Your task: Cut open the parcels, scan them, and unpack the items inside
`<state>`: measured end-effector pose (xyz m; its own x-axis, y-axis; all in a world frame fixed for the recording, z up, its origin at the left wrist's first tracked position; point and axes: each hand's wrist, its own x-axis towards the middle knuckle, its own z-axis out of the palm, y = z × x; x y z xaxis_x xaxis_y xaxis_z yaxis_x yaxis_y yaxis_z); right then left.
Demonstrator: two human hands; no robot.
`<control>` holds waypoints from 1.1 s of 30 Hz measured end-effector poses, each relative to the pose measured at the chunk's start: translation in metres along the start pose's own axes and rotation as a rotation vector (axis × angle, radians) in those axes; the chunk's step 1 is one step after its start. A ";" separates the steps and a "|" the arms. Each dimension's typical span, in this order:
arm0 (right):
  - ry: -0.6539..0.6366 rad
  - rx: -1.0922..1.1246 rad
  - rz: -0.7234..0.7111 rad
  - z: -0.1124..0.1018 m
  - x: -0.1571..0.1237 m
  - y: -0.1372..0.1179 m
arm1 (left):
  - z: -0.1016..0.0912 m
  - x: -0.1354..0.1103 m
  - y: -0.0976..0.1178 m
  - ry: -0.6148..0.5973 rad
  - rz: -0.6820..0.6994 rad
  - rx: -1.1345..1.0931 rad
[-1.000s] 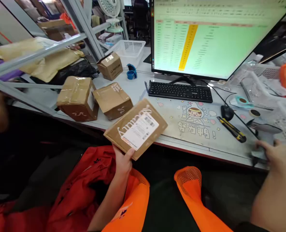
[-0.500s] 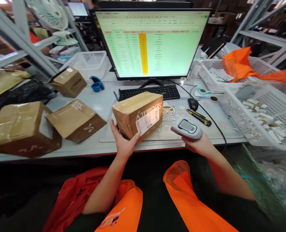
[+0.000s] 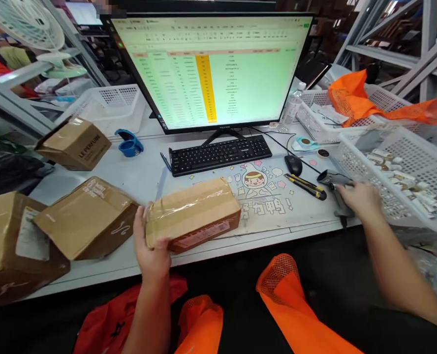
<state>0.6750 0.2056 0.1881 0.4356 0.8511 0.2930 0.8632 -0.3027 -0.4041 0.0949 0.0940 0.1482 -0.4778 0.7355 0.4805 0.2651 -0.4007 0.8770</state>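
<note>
The left hand (image 3: 152, 253) reaches forward from a bare forearm, its fingers spread along the left end of a taped cardboard box (image 3: 194, 214) and its thumb pressed to the near edge, so the grip is clamped on that end. The box extends rightward from this grip, over the near edge of the desk (image 3: 130, 169); whether its base rests fully there cannot be told. The right hand (image 3: 362, 201), its arm slanting in from the lower right, has its fingers against a grey handheld scanner (image 3: 342, 206) just to its left; how far they close around the handle cannot be told. Left of the left grip lie two more cartons, the nearer one (image 3: 87, 216) just beside the fingers, with a box marked LE PERFUME (image 3: 74, 145) farther back. Beyond the held box are a black keyboard (image 3: 220, 155) and a monitor (image 3: 218, 73) showing a spreadsheet. A yellow-and-black cutter (image 3: 305, 187) and a mouse (image 3: 293, 165) lie left of the right hand; a white basket (image 3: 399, 196) of small items stands to its right. Metal racks (image 3: 384, 54) frame the room behind.
</note>
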 end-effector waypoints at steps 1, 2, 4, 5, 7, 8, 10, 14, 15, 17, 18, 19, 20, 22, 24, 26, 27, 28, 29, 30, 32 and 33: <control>0.004 -0.059 -0.045 0.007 -0.003 -0.024 | 0.006 0.007 0.002 0.035 0.042 0.021; -0.019 -0.075 -0.093 0.017 -0.005 -0.053 | 0.012 0.013 0.002 0.059 0.072 0.046; -0.230 -0.001 -0.381 0.047 -0.007 -0.118 | 0.022 0.025 0.002 0.072 0.108 0.076; -0.293 0.016 -0.490 0.065 -0.007 -0.149 | 0.025 0.030 0.002 0.075 0.120 0.081; -0.332 0.022 -0.615 0.102 -0.003 -0.201 | 0.028 0.036 0.004 0.099 0.125 0.098; -0.335 0.013 -0.653 0.117 -0.001 -0.220 | 0.027 0.035 0.006 0.118 0.121 0.124; -0.331 -0.010 -0.695 0.139 0.003 -0.244 | 0.021 0.027 0.014 0.172 0.137 0.201; -0.266 -0.051 -0.644 0.156 0.008 -0.266 | 0.020 -0.008 0.041 0.243 0.418 0.353; -0.257 -0.064 -0.623 0.157 0.009 -0.271 | 0.027 -0.018 0.050 0.202 0.506 0.376; -0.261 -0.085 -0.592 0.156 0.011 -0.279 | 0.051 -0.032 0.067 0.046 0.607 0.432; -0.267 -0.090 -0.584 0.153 0.012 -0.281 | 0.067 -0.036 0.074 -0.038 0.613 0.474; -0.271 -0.091 -0.579 0.147 0.012 -0.278 | 0.083 -0.037 0.080 -0.107 0.602 0.525; -0.272 -0.090 -0.576 0.140 0.011 -0.271 | 0.097 -0.037 0.083 -0.152 0.579 0.582; -0.259 -0.093 -0.572 0.119 0.008 -0.241 | 0.116 -0.032 0.083 -0.177 0.510 0.672; -0.246 -0.121 -0.523 0.092 -0.002 -0.191 | 0.114 -0.027 0.076 -0.136 0.484 0.674; -0.247 -0.180 -0.414 0.065 -0.017 -0.136 | 0.093 -0.022 0.065 -0.133 0.533 0.597; -0.254 -0.214 -0.354 0.054 -0.026 -0.111 | 0.078 -0.019 0.060 -0.149 0.588 0.544; -0.261 -0.246 -0.309 0.045 -0.034 -0.089 | 0.062 -0.017 0.055 -0.178 0.643 0.494; -0.260 -0.275 -0.282 0.040 -0.041 -0.071 | 0.046 -0.015 0.051 -0.209 0.689 0.450; -0.257 -0.302 -0.269 0.037 -0.046 -0.057 | 0.033 -0.013 0.048 -0.240 0.723 0.419; -0.244 -0.340 -0.266 0.038 -0.046 -0.040 | 0.014 -0.012 0.048 -0.285 0.764 0.403; -0.231 -0.353 -0.262 0.040 -0.042 -0.036 | 0.009 -0.012 0.050 -0.304 0.777 0.411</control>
<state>0.6154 0.1978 0.1552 0.1590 0.9787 0.1295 0.9872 -0.1587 -0.0132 0.1216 0.0699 0.1858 0.1826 0.4763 0.8601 0.7223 -0.6585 0.2113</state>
